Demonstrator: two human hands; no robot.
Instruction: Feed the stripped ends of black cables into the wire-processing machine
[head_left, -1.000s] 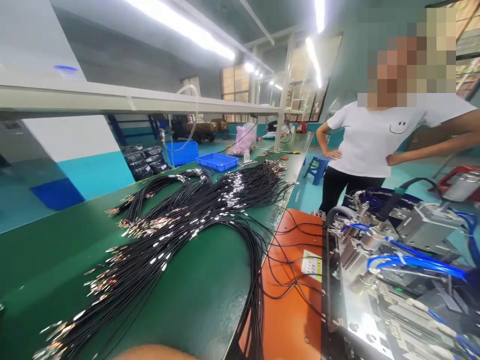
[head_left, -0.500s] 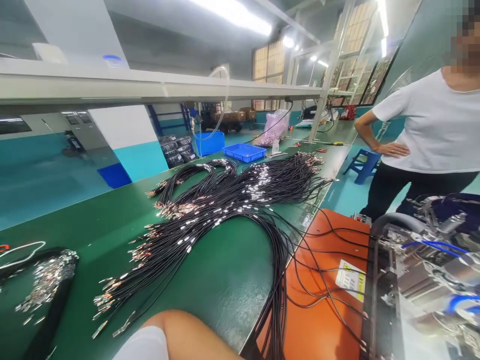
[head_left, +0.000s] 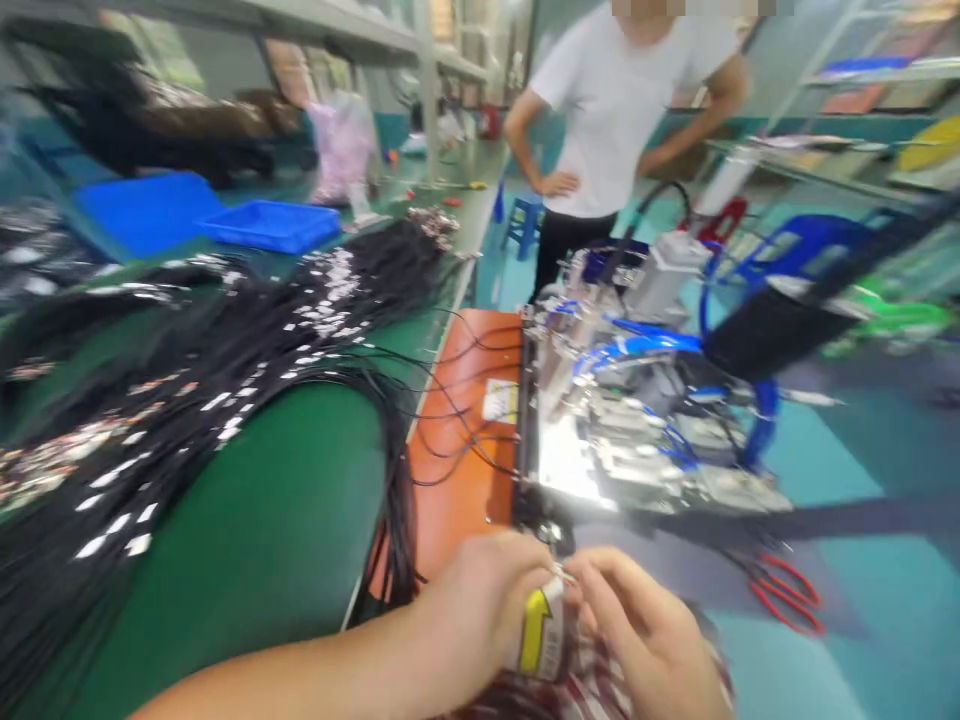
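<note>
My left hand (head_left: 499,590) and my right hand (head_left: 637,620) meet low in the view, in front of the machine. The fingers of both are closed, pinched round a small pale piece (head_left: 564,575) between them, too small and blurred to name. Just below the left fingers shows a label with a yellow arrow (head_left: 534,630). Left of my hands, a thick bundle of black cables (head_left: 397,480) hangs over the bench edge. Some thin cables run across the orange surface (head_left: 450,500) to the machine (head_left: 645,430).
Many black cables with white tags (head_left: 187,380) lie on the green bench (head_left: 300,500). A blue tray (head_left: 274,228) stands behind them. Red-handled scissors (head_left: 787,595) are at the right. A person in a white shirt (head_left: 607,110) stands beyond the machine.
The view has swung right and down, blurring the picture. Both hands now show together; before, only a sleeve and part of an arm were in view.
</note>
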